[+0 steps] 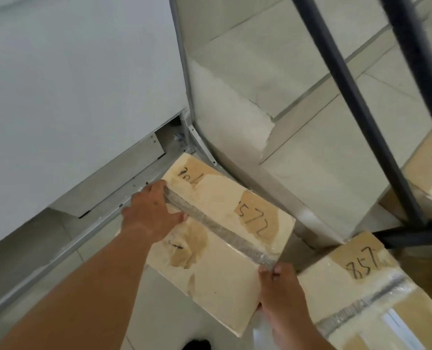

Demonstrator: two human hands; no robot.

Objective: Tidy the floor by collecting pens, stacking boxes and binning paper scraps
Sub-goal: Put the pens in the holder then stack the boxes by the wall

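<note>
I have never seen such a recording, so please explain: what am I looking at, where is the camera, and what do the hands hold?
The one picture comes from a camera worn on a person's head, looking down. No machine is here, only two bare hands. The left hand and the right hand grip opposite ends of a taped cardboard box with numbers written on it, near the corner of a white wall. A second box, marked 857, lies to the right. The floor is pale tile. A black metal frame stands at right.

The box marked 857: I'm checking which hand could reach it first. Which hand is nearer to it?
Right. The right hand grips the near edge of the held box, just beside the box marked 857. The left hand is on the held box's far side.
</note>
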